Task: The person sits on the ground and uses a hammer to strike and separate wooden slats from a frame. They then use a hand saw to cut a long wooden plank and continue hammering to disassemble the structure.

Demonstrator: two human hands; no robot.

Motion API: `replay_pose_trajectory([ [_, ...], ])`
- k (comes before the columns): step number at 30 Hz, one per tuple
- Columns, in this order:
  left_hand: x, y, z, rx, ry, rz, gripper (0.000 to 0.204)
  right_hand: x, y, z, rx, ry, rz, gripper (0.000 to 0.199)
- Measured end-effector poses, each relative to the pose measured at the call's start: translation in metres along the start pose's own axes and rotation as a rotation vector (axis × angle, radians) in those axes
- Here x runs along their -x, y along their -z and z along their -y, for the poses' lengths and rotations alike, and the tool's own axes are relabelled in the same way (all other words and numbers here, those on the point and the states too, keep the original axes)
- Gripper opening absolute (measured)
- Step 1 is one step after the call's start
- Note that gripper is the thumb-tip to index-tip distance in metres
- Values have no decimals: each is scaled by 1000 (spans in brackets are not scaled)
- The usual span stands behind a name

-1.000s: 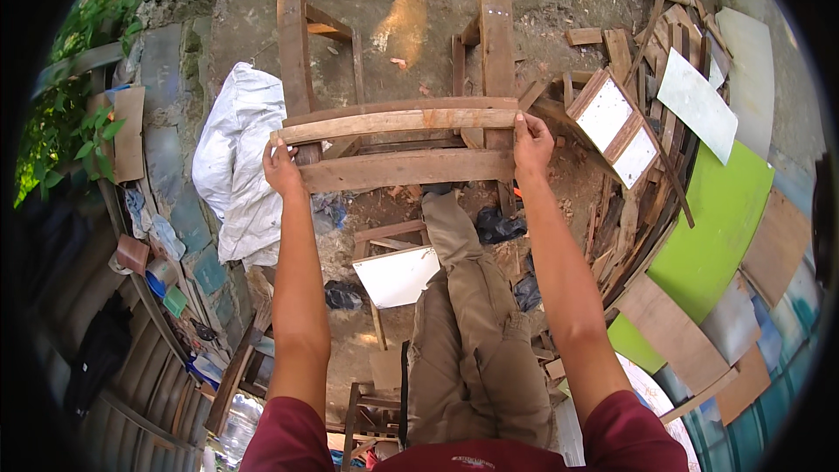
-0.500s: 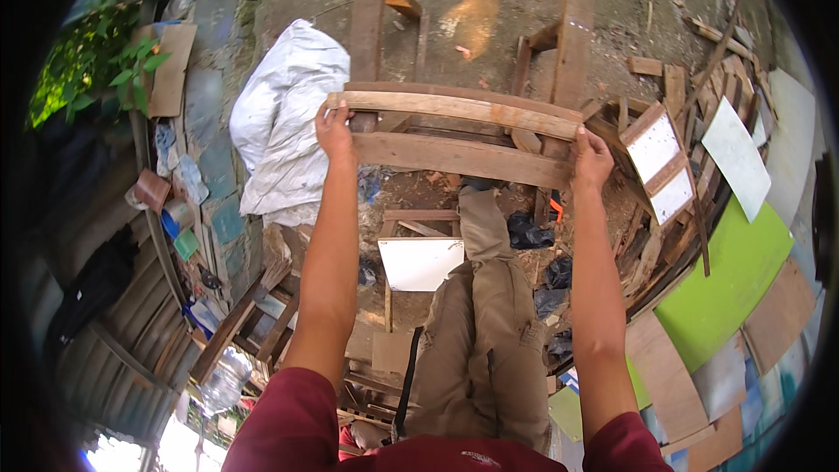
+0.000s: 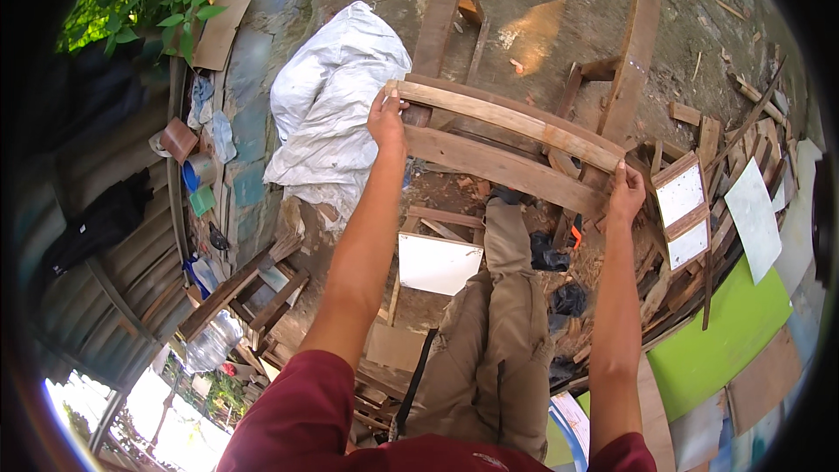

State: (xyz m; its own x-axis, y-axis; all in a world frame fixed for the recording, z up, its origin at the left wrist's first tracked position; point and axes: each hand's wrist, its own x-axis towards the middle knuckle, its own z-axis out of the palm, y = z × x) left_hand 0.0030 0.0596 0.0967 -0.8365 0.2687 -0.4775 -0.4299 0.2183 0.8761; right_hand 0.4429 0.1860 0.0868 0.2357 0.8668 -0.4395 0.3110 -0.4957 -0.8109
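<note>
A long wooden slat (image 3: pixel 516 121) spans between my two hands, pale along its near side with a darker brown strip along its far side. My left hand (image 3: pixel 387 121) is closed around its left end, thumb on top. At the opposite end, my right hand (image 3: pixel 624 197) grips it with the fingers partly hidden. The slat slopes down to the right in the picture. Just nearer to me lies a wider brown plank (image 3: pixel 507 168), roughly parallel to it. Whether slat and plank touch cannot be made out.
Two long wooden beams (image 3: pixel 443 13) on legs extend away from me. A white sack (image 3: pixel 336 96) stands left of my left hand. Beyond my right hand are a white-panelled wooden frame (image 3: pixel 682 210), scrap wood and a green sheet (image 3: pixel 725 345). A white-topped piece (image 3: pixel 440 264) sits near my legs.
My view has turned, so the surroundings appear shifted right and tilted. Both hands keep hold of the slat, which now slants more downward to the right in the picture.
</note>
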Motion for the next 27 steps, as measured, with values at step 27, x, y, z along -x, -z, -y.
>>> replay_pose_trajectory([
  [27, -31, 30, -45, -335, 397, 294, 54, -12, 6, -20, 71, 103, 51, 24],
])
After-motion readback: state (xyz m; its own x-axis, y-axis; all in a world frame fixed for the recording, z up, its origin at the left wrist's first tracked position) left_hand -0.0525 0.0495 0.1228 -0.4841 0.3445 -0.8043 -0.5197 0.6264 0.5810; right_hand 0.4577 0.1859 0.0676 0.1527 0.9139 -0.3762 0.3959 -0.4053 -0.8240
